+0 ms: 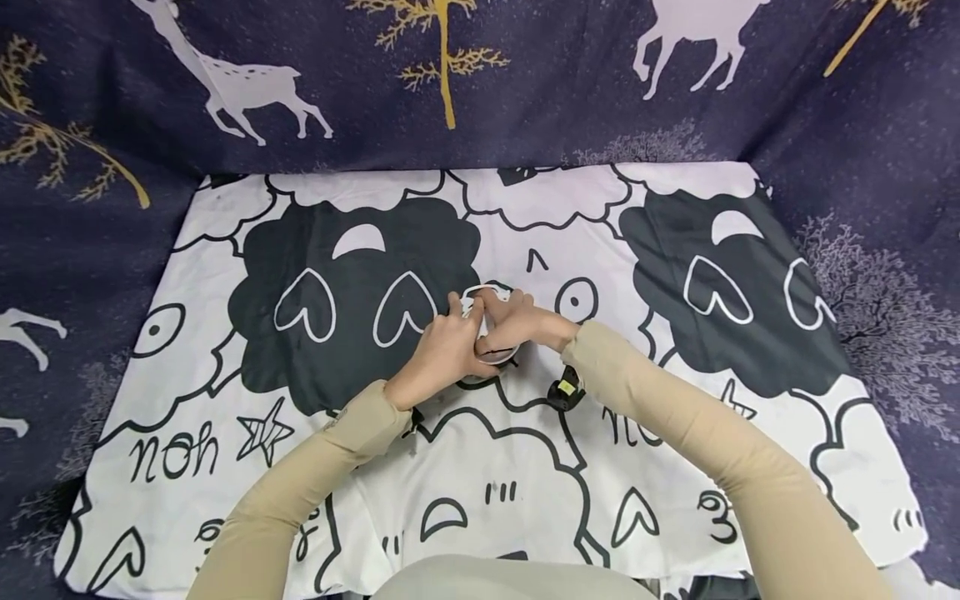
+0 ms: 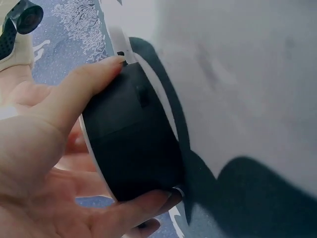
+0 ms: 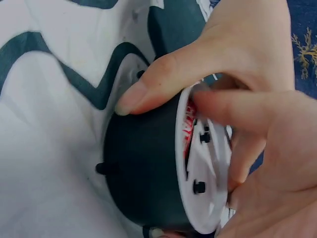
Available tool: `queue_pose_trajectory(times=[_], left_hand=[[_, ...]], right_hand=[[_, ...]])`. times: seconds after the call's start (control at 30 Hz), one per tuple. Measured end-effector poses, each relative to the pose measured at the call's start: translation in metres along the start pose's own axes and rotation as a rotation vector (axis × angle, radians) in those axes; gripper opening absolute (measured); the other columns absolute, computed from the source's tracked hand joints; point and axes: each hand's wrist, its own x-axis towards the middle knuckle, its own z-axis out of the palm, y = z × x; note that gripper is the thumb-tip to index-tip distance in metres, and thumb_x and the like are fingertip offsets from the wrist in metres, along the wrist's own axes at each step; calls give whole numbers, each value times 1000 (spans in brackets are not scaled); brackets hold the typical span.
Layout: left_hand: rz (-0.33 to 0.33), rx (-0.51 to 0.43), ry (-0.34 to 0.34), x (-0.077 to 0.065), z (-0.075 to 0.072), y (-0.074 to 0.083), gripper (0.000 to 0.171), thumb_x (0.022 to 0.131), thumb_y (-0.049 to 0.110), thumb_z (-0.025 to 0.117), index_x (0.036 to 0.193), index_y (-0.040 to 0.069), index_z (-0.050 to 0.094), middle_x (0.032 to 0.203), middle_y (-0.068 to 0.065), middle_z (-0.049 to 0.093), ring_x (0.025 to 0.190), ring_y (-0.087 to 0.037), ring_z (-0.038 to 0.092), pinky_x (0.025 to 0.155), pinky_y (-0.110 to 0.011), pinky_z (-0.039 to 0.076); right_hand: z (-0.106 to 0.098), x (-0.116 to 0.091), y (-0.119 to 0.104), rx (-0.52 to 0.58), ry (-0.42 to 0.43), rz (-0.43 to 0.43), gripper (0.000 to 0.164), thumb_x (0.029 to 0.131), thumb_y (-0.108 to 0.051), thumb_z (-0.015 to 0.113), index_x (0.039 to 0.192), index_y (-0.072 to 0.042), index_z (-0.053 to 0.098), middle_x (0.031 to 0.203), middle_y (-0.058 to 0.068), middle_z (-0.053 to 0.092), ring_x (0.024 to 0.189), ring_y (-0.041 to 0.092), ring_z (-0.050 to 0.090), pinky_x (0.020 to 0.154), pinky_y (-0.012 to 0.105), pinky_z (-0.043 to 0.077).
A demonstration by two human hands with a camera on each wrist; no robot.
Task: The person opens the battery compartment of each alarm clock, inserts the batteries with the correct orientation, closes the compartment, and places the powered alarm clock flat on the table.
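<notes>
A round, drum-shaped device point(image 3: 146, 158) has a black side, a white rim and a white inner face with small black parts. It sits on edge in the right wrist view, and red-and-white print shows inside the rim. My left hand point(image 1: 441, 343) grips it, the thumb on one part of the black side point(image 2: 131, 134) and other fingers below. Over the face lies my right hand point(image 1: 517, 321), its fingers bent. One blurred right fingertip point(image 3: 205, 103) is at the rim beside the red print. Whether the right fingers pinch anything is hidden.
A white cloth point(image 1: 480, 467) with black cartoon drawings covers the table. Dark blue fabric point(image 1: 540, 92) with deer and trees hangs behind and at both sides. A black camera point(image 1: 566, 390) with a yellow label is by the right wrist.
</notes>
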Motion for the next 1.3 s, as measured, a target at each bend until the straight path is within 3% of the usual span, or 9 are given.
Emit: queue_pose_trajectory(times=[0.17, 0.33, 0.47, 0.63, 0.97, 1.3], left_hand=[[34, 21, 24, 3, -3, -1, 104, 53, 55, 81, 133, 0, 43, 124, -39, 42, 49, -28, 58, 43, -32, 47], [39, 27, 13, 4, -3, 0, 103, 55, 55, 81, 134, 0, 42, 125, -39, 42, 48, -27, 58, 43, -32, 47], [27, 0, 10, 4, -3, 2, 105, 54, 54, 82, 134, 1, 42, 125, -38, 42, 52, -29, 59, 45, -34, 49], [-2, -23, 4, 3, -2, 3, 105, 52, 54, 82, 134, 2, 43, 125, -37, 42, 57, -34, 61, 49, -38, 50], [21, -39, 37, 0, 1, 0, 101, 52, 53, 83, 131, 2, 46, 120, -36, 46, 48, -29, 57, 44, -35, 48], [-4, -65, 10, 1, 0, -3, 99, 52, 52, 83, 130, 3, 47, 122, -37, 45, 52, -31, 59, 47, -37, 49]], right_hand=[[-2, 0, 0, 9, 33, -7, 68, 75, -30, 64, 131, -17, 28, 129, 34, 21, 116, 43, 19, 95, 51, 26], [-2, 0, 0, 37, 53, 1, 70, 71, -29, 66, 130, -18, 31, 126, 31, 24, 110, 40, 19, 90, 46, 28], [-1, -2, -2, 54, 72, 38, 77, 67, -28, 64, 134, -19, 29, 132, 32, 20, 117, 42, 18, 96, 49, 28], [1, -2, -5, -6, 81, 90, 81, 66, -32, 59, 139, -21, 25, 134, 32, 21, 121, 41, 22, 97, 55, 30], [16, 5, -4, -38, 215, 112, 63, 67, -27, 58, 126, -18, 37, 119, 27, 35, 108, 39, 32, 84, 55, 37], [17, 5, -7, -24, 211, 102, 59, 68, -26, 58, 123, -18, 38, 117, 26, 35, 107, 38, 32, 83, 53, 38]])
